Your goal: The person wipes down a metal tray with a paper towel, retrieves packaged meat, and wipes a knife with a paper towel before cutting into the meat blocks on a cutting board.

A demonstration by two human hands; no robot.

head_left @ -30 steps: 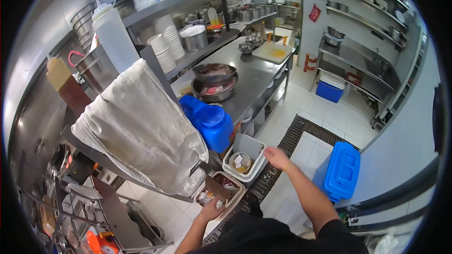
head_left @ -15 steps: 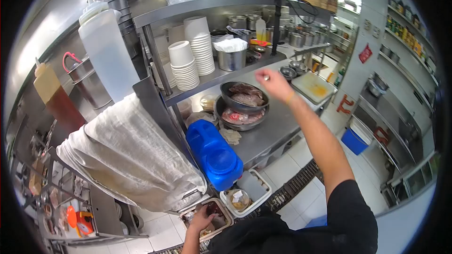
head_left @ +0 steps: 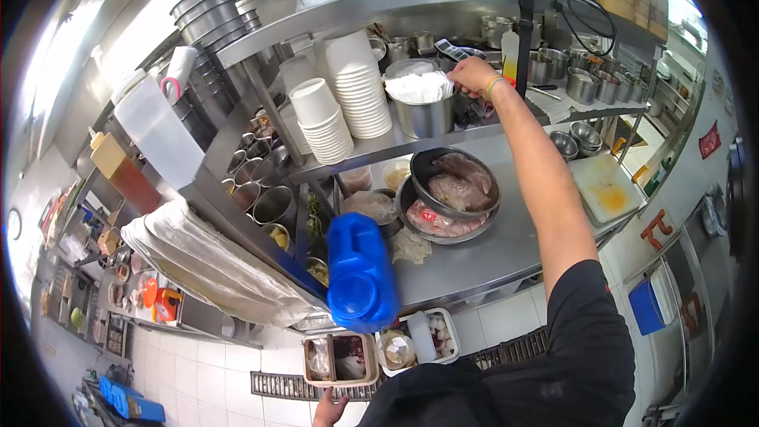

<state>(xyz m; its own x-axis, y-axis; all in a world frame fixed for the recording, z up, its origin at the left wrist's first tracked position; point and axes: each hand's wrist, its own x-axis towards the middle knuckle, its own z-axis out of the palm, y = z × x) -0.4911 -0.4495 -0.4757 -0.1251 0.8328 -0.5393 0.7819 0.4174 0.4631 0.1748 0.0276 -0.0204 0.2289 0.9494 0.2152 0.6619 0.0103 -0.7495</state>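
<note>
My right hand [head_left: 474, 77] reaches over the upper shelf, its fingers closed on the edge of the white tissue [head_left: 419, 85] on top of a steel pot [head_left: 425, 117]. Below its forearm, two stacked metal bowls [head_left: 492, 209] of raw meat stand on the steel counter. My left hand [head_left: 330, 409] is low at the bottom, just beneath a tan divided bin [head_left: 342, 381]; its thumb and fingers are apart and nothing shows in it. Stacked white cups [head_left: 360, 91] stand left of the pot.
A blue jug [head_left: 360, 273] stands at the counter's near edge, beside a cloth [head_left: 209, 261] hung over a panel. A white bin [head_left: 452, 336] is on the floor side. A yellow-stained board [head_left: 607, 188] lies at the right, and a squeeze bottle [head_left: 510, 54] stands behind my right hand.
My right hand has risen from beside the bins, past the meat bowls, to the tissue on the pot. My left hand has come out of the tan bin. The view has turned.
</note>
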